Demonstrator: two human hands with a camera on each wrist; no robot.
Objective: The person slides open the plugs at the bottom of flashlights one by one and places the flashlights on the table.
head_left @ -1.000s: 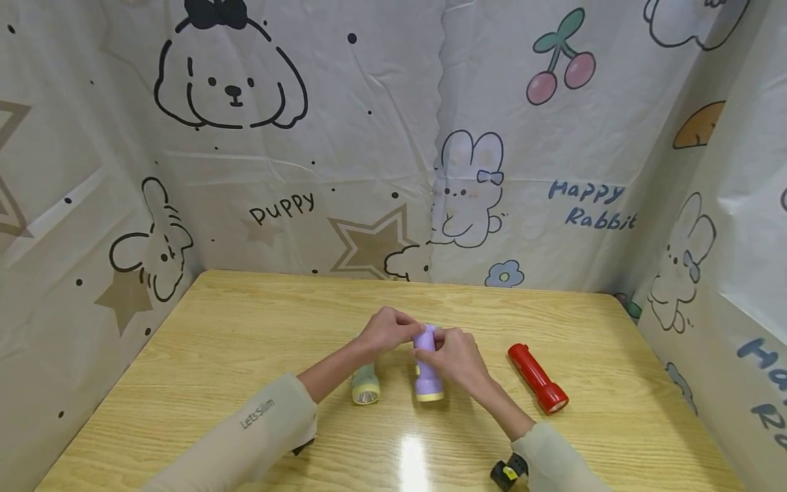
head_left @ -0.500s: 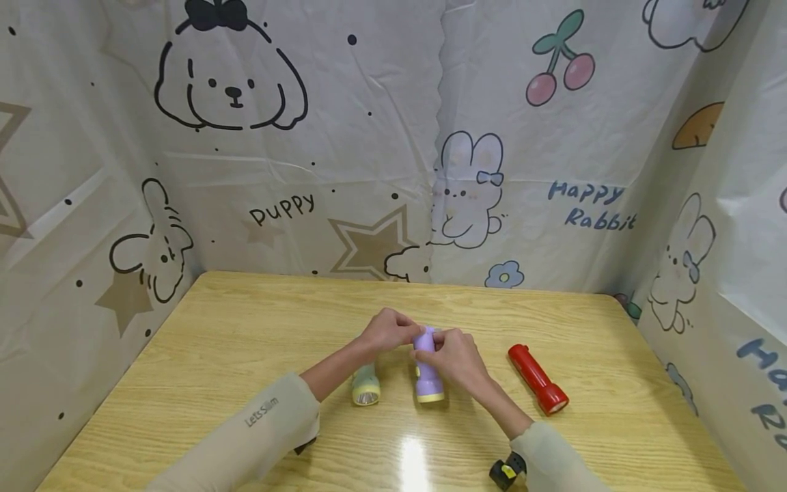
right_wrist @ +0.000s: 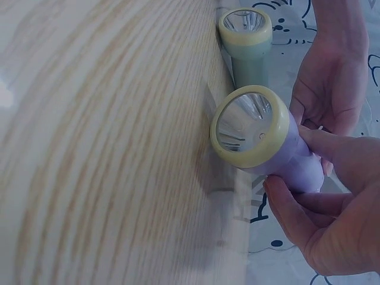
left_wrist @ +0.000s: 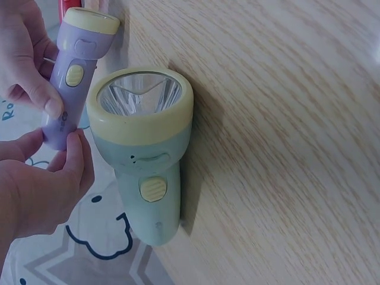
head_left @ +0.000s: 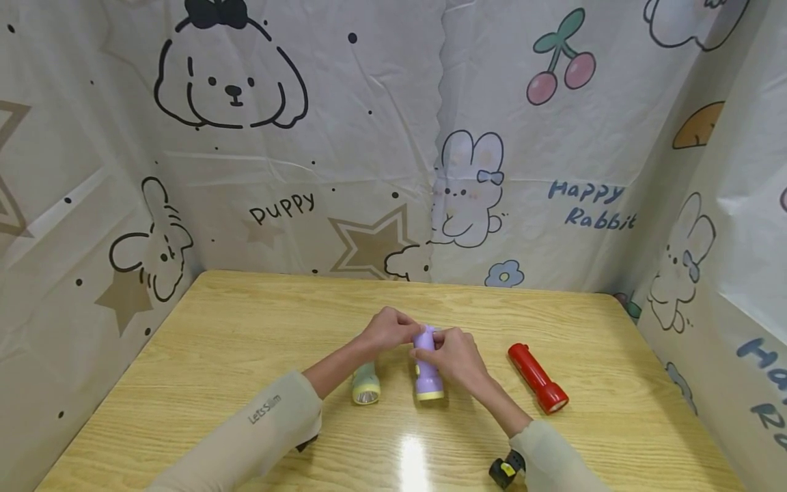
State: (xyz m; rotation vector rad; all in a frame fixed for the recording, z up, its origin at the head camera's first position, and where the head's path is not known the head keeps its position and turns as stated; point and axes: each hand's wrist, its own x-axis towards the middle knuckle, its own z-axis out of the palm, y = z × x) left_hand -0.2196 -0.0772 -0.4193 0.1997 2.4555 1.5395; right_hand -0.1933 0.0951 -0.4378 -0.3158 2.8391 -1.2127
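Observation:
A purple flashlight [head_left: 428, 379] with a pale yellow rim and switch is held by both hands, its lens end toward the person. My left hand [head_left: 387, 331] pinches its tail end between thumb and fingers, as the left wrist view shows. Around the barrel, my right hand [head_left: 458, 357] grips with its thumb on one side and its fingers on the other. A mint green flashlight [left_wrist: 151, 184] with a yellow rim lies just left of it, partly covered by the left forearm in the head view. The purple lens [right_wrist: 246, 126] shows in the right wrist view.
A red flashlight [head_left: 537, 379] lies on the wooden table [head_left: 258, 321] to the right of the hands. A printed cloth [head_left: 307, 171] hangs behind and along both sides of the table. Black devices [head_left: 507, 469] are strapped at the wrists.

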